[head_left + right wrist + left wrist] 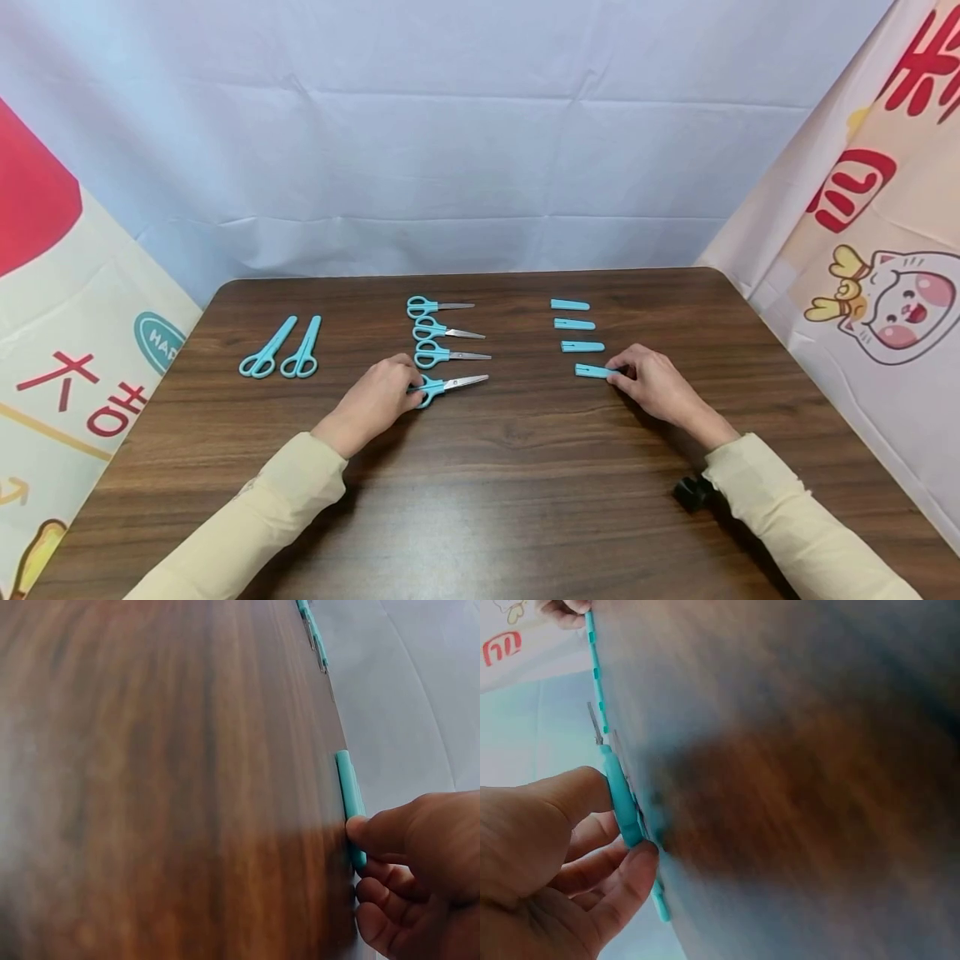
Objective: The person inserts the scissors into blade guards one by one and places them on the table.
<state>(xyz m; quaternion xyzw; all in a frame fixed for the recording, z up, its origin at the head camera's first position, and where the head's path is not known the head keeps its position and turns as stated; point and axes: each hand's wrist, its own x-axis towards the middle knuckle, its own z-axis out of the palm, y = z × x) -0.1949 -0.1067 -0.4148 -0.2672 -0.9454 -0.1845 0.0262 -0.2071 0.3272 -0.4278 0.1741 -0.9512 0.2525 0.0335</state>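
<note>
Pale sleeves (247, 525) reach over the brown table (525, 517). The left hand (375, 400) grips the nearest open-lying scissors (450, 385) at the handle end; they point right and slightly away, into the gap between the hands. The right hand (656, 383) pinches the nearest blue cap (592, 371) by its right end, its long axis running nearly sideways.

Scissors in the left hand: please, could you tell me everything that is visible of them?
These scissors have turquoise, plastic-looking looped handles and silver, metallic-looking blades, uncovered and apparently closed. In the head view, the blades point right and slightly away from the person. The left hand grips the handles. Three other uncovered pairs are farther from the person. Whether these scissors touch the dark, wood-look table is unclear.
</note>
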